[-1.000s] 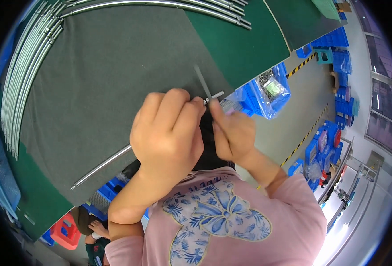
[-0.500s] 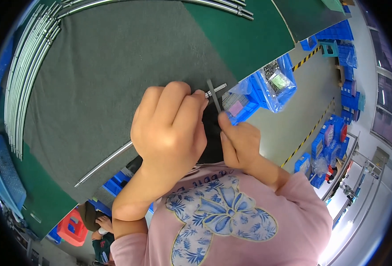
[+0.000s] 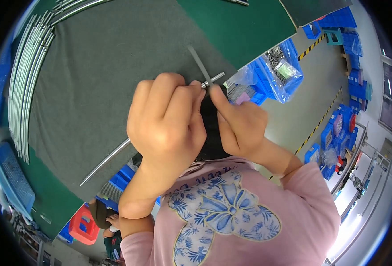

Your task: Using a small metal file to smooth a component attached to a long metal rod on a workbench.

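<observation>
My left hand (image 3: 166,122) is closed around a slim shiny metal rod (image 3: 105,162). The rod slants from a pointed lower-left tip, under my fist, to a short stepped end sticking out on the right. My right hand (image 3: 244,126) grips a flat grey strip, which looks like a file (image 3: 199,63), with thumb and forefinger near its lower end. The file crosses the rod's right end just beside my left fist and seems to touch it. Its handle end is hidden in my right hand.
A grey cloth (image 3: 85,80) covers much of the green table (image 3: 245,35). Many similar rods (image 3: 29,88) lie along its left side, others at the top. Blue bins (image 3: 289,84) with metal parts stand at the right edge. A blue basket (image 3: 14,177) and a seated person (image 3: 111,235) are at lower left.
My right hand has pushed the file away from me and leftward across the rod's end. My left hand keeps its hold on the rod; the whole view has shifted slightly.
</observation>
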A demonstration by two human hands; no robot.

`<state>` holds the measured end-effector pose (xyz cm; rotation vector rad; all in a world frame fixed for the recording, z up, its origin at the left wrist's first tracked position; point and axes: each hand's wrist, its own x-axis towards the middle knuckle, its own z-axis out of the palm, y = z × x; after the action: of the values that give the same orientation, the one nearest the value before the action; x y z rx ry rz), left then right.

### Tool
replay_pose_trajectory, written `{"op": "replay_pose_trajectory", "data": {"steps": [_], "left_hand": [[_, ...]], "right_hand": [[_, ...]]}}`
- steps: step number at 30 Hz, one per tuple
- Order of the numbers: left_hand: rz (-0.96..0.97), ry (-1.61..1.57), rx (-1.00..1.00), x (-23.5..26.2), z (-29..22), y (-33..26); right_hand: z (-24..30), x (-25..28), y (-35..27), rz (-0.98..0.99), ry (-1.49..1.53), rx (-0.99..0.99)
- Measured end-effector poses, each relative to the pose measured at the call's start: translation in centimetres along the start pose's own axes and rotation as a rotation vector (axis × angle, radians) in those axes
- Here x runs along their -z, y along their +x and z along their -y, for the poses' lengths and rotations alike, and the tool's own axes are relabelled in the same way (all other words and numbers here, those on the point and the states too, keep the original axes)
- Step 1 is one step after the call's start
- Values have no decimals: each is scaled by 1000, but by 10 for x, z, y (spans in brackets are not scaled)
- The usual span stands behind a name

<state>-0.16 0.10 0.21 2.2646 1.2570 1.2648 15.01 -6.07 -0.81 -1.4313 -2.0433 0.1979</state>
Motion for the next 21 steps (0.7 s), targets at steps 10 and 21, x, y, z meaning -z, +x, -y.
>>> {"op": "replay_pose_trajectory", "data": {"steps": [10, 21], "left_hand": [[32, 12, -5, 1, 1, 0], [78, 48, 16, 6, 1, 0]], "right_hand": [[-1, -15, -28, -79, 74, -9], [-12, -10, -43, -69, 11, 15]]}}
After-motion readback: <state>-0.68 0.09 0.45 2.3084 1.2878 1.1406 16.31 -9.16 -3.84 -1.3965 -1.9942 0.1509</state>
